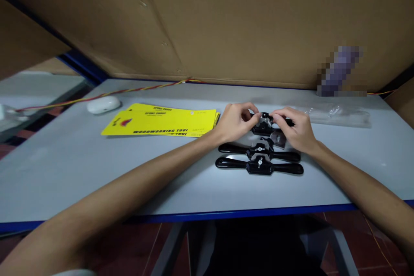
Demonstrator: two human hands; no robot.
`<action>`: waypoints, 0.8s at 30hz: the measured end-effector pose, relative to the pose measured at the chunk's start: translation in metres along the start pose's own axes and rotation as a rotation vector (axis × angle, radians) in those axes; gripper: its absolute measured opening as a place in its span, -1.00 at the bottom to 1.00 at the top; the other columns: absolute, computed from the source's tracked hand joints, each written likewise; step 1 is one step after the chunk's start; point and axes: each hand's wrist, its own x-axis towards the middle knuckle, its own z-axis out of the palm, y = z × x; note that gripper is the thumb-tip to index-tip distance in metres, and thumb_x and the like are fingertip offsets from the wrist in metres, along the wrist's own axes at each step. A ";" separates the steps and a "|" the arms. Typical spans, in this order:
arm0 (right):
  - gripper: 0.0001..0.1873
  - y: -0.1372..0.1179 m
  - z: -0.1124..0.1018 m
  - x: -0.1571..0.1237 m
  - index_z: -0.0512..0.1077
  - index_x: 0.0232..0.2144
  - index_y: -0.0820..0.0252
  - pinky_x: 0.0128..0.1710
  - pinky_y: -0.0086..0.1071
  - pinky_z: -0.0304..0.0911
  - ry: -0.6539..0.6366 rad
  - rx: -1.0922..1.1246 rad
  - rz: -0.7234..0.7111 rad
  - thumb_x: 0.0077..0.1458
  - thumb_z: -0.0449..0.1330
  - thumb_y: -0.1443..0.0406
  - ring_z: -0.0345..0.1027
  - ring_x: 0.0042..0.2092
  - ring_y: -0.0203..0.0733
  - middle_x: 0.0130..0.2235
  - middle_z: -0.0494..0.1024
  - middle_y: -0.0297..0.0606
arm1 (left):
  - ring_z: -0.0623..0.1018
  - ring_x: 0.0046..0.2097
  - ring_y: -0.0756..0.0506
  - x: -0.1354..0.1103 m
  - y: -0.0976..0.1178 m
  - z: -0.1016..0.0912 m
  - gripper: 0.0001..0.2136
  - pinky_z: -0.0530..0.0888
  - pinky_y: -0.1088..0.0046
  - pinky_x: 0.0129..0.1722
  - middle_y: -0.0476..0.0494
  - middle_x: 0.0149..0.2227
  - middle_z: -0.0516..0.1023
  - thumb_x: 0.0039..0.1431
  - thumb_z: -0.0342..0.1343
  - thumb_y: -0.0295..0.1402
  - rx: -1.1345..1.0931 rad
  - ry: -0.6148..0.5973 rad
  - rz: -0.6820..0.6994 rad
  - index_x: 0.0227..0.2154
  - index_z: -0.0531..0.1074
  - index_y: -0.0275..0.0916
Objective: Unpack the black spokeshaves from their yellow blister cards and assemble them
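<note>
At the back of a row of black spokeshaves, both my hands meet over one spokeshave. My left hand is closed, with thumb and fingertips pinching at the middle of its body. From the other side my right hand also pinches there, its fingers over the right handle. Just in front lies a grey metal blade, partly beside a small black piece. Two more spokeshaves, a middle one and a front one, lie parallel nearer to me, handles pointing left and right. My fingers hide much of the rear tool.
Yellow printed cards are stacked left of my left hand. A white rounded case sits farther left. Clear plastic bags lie at the right, near a blurred purple object. A cardboard wall closes the table's back; a red-yellow wire runs along it.
</note>
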 end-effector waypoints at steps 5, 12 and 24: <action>-0.80 0.002 0.000 0.000 0.54 -0.33 0.13 -0.23 -0.29 0.35 -0.016 -0.036 0.027 0.31 0.14 0.29 0.48 -0.31 -0.20 -0.35 0.63 -0.29 | 0.40 -0.50 0.02 0.001 -0.007 0.003 -0.74 0.29 0.46 -0.43 -0.02 -0.57 0.49 0.18 0.07 -0.23 0.109 -0.011 0.077 -0.52 0.49 -0.27; -0.80 0.002 -0.013 -0.002 0.57 -0.16 0.19 -0.16 -0.23 0.36 -0.285 -0.151 -0.168 0.30 0.13 0.34 0.46 -0.23 -0.14 -0.22 0.60 -0.17 | 0.14 -0.58 0.05 0.002 -0.013 -0.004 -0.56 0.14 0.43 -0.48 0.09 -0.70 0.14 0.28 -0.06 -0.19 0.247 -0.090 0.187 -0.72 0.20 -0.21; -0.65 -0.007 -0.013 -0.001 0.60 -0.01 0.08 -0.21 -0.23 0.22 -0.610 -0.394 -0.314 0.41 0.03 0.32 0.30 -0.22 -0.11 -0.21 0.51 -0.15 | 0.28 -0.57 0.02 -0.001 -0.021 -0.002 -0.73 0.22 0.47 -0.48 0.07 -0.63 0.32 0.26 -0.03 -0.21 0.267 -0.072 0.237 -0.41 0.47 -0.23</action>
